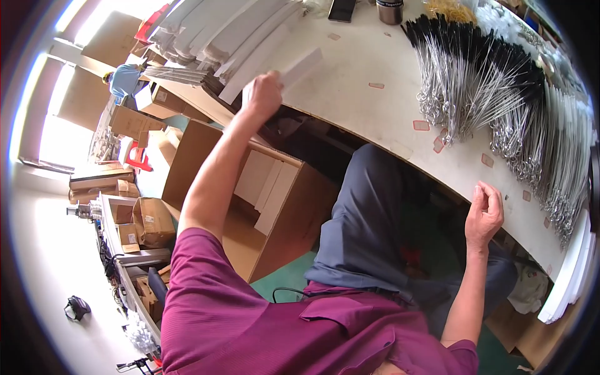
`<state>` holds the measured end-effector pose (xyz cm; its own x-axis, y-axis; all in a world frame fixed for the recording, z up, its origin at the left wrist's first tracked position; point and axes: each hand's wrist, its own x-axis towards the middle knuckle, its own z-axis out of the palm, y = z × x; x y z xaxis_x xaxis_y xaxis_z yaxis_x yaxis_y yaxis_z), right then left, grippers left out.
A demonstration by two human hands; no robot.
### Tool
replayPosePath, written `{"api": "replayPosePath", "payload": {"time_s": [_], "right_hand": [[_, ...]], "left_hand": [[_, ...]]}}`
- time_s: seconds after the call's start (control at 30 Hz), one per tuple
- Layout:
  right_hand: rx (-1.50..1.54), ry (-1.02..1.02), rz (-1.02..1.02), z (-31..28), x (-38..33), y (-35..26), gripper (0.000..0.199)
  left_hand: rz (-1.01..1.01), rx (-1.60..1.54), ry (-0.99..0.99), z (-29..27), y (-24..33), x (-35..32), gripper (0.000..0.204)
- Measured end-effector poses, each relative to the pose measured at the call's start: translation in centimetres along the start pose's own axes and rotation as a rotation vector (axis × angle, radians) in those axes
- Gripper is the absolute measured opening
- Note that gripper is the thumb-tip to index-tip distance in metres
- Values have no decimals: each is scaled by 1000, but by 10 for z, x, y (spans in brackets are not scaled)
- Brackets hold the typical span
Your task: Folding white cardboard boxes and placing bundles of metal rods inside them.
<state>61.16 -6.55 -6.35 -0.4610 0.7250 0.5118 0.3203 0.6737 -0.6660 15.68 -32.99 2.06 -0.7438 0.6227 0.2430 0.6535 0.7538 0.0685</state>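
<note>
At the table's left edge my left hand (262, 97) is closed on one end of a narrow white box (303, 67), which looks slim and is slightly blurred. The box points up and to the right over the pale tabletop (356, 103). Beside that hand lie stacks of long flat white pieces (219, 31). My right hand (484, 215) rests by the table's near edge on the right, fingers curled in and nothing showing in them. Closest to it are thin wire brushes (462, 81) with black bristle ends and looped wire handles, heaped in bundles.
Below my left arm stands an open cardboard box (284, 212) with white boxes inside. A phone (342, 9) and a metal cup (390, 11) are at the table's far side. White strips (569, 275) lie along the right edge. More cartons (153, 222) fill the left, where another person (125, 81) is visible.
</note>
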Motion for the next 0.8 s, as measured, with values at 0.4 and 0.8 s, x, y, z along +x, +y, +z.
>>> {"api": "replayPosePath", "payload": {"time_s": [0.4, 0.8], "right_hand": [[-108, 54, -65, 6, -5, -3, 7], [163, 92, -69, -32, -1, 1, 9]], "left_hand": [[145, 582, 347, 59, -99, 68, 15], [174, -31, 241, 73, -33, 33, 37]]}}
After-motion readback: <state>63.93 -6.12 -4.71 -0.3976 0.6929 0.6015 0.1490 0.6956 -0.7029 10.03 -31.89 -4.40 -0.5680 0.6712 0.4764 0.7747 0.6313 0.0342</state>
